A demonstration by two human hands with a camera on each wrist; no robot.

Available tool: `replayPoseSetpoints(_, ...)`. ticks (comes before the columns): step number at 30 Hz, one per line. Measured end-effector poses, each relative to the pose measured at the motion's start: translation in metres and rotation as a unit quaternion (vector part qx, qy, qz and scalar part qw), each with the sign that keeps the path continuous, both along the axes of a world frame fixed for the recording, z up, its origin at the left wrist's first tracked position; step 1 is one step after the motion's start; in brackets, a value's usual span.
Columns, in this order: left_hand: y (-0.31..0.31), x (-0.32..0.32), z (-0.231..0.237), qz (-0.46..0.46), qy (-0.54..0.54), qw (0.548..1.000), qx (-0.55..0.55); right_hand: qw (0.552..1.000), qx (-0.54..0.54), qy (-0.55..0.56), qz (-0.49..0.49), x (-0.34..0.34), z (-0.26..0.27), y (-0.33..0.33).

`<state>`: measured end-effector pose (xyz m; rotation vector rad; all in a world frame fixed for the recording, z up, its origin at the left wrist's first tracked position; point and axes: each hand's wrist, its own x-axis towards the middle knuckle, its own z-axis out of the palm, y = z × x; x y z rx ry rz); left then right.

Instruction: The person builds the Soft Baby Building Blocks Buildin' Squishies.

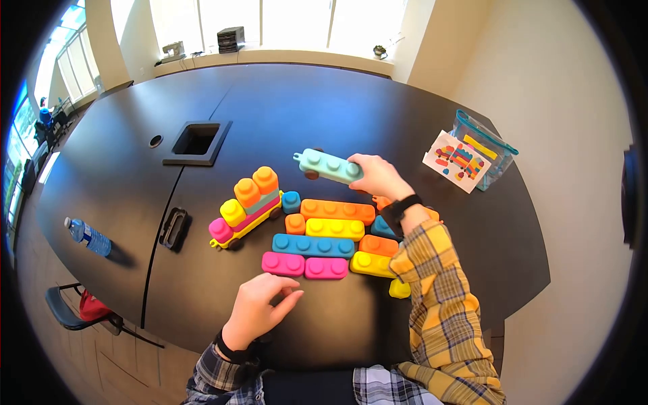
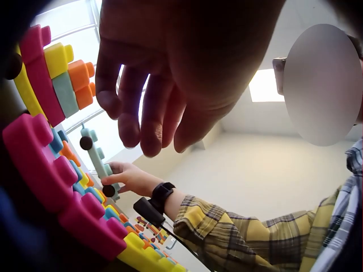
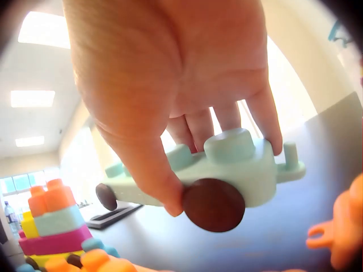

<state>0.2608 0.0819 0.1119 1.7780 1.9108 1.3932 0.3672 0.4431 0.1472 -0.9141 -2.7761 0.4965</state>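
Note:
My right hand (image 1: pixel 381 177) grips the rear end of a mint-green wheeled base (image 1: pixel 327 166), thumb on one side and fingers on the other. In the right wrist view its brown wheels (image 3: pixel 214 205) and round studs show, and the base hangs over the table. My left hand (image 1: pixel 260 307) hovers near the pink blocks (image 1: pixel 283 263) at the front, fingers loosely bent and holding nothing. To the left stands a built train car (image 1: pixel 246 212) of yellow, pink, mint and orange blocks. Blue (image 1: pixel 312 246), yellow and orange blocks lie in rows between the hands.
At the right stand a clear zip bag (image 1: pixel 496 145) and a picture card (image 1: pixel 457 160). An orange wheeled base (image 3: pixel 347 229) lies partly behind the right forearm. On the left are a water bottle (image 1: pixel 88 236), a black holder (image 1: pixel 175 229) and a square table opening (image 1: pixel 196 140).

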Motion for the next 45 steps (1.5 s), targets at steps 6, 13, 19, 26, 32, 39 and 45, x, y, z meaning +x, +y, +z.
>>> replayPoseSetpoints(6, 0.003, -0.011, 0.001, 0.054, -0.091, 0.994, -0.008, 0.992, 0.021, 0.054, 0.111, 0.075, 0.043, -0.067)
replayPoseSetpoints(13, -0.003, -0.011, 0.007, -0.06, -0.107, 0.992, -0.04, 0.987, -0.019, -0.02, 0.157, 0.139, 0.023, -0.166)
replayPoseSetpoints(19, 0.0, 0.004, -0.007, -0.106, 0.024, 0.984, -0.142, 0.992, -0.026, -0.007, 0.124, 0.145, -0.023, -0.195)
replayPoseSetpoints(26, 0.0, 0.012, -0.024, -0.068, 0.052, 0.984, -0.158, 0.991, -0.031, -0.026, 0.124, 0.136, -0.046, -0.2)
replayPoseSetpoints(32, -0.001, 0.015, -0.03, -0.056, 0.056, 0.98, -0.18, 0.992, -0.03, -0.005, 0.125, 0.137, -0.057, -0.2)
replayPoseSetpoints(39, 0.0, 0.016, -0.033, -0.06, 0.061, 0.978, -0.189, 0.995, -0.044, 0.063, 0.061, 0.167, -0.043, -0.205)
replayPoseSetpoints(45, 0.0, 0.017, -0.036, -0.055, 0.058, 0.978, -0.192, 0.992, -0.054, 0.117, 0.016, 0.182, -0.053, -0.212)
